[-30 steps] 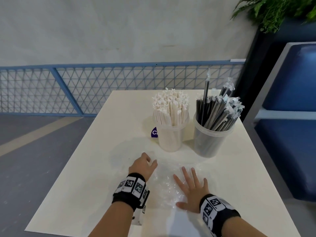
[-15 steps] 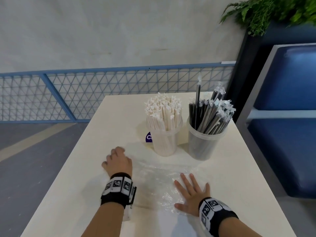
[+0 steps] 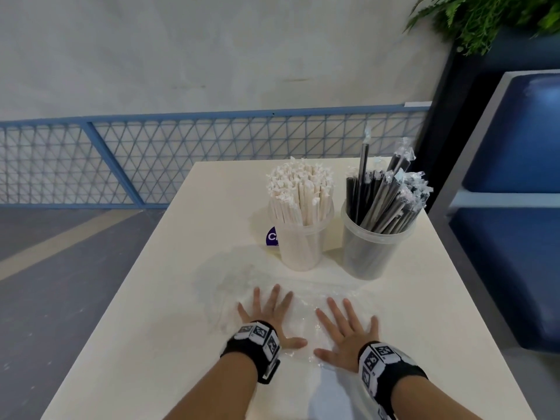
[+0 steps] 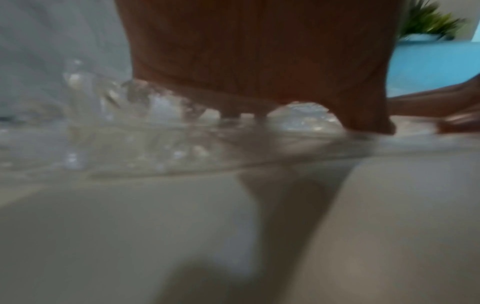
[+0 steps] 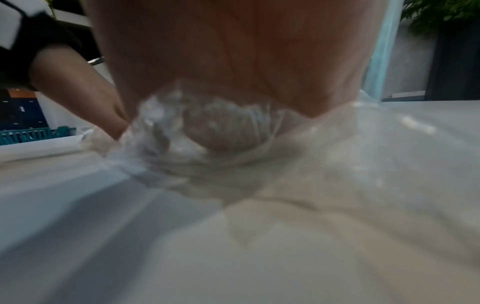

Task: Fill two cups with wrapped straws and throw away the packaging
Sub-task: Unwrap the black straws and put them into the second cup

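Two full straw cups [image 3: 303, 237] (white, black), clear packaging [image 3: 303, 301] flattened nearby

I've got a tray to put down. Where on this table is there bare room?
Bare: the table's left strip beside the left hand, and the far left corner behind the white-straw cup. Crowded: clear packaging under both hands, and both cups, including the black-straw cup.

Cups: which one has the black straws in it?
The right cup, nearest the blue bench. Its straws are black; the left cup holds white ones.
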### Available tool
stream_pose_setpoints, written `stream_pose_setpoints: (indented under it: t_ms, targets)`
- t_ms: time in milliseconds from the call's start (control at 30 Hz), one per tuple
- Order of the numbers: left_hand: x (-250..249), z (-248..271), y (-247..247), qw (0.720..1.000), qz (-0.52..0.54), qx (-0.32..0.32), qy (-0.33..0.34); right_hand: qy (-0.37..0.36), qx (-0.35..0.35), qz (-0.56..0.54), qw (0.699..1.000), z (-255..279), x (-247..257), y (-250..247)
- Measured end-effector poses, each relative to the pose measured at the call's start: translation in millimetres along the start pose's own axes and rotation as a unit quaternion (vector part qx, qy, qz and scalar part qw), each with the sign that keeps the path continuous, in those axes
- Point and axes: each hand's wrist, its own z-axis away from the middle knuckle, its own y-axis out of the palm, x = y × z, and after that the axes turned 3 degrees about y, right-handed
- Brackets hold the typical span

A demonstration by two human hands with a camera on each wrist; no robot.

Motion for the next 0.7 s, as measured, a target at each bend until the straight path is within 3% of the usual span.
stream_pose_setpoints:
  t_ms: [267,500,633,700]
  targets:
    - [57,-2,-6,0.993,0.093,-0.012,-0.078,-0.036,-0.021,-0.001,0.999,3,-27,4]
    - [78,15,-15,0.995,0.074,0.015,-0.068,-0.003,-0.021,-0.042,0.999,13,-53,9]
    - [69,17,-26,0.996,-0.011,0.016,-0.09,-0.007,-0.029,-0.04,0.999,11,-54,10]
    - [59,20,-39,0.992,-0.079,-0.024,-0.1,-0.011,-0.051,-0.038,0.998,10,-54,9]
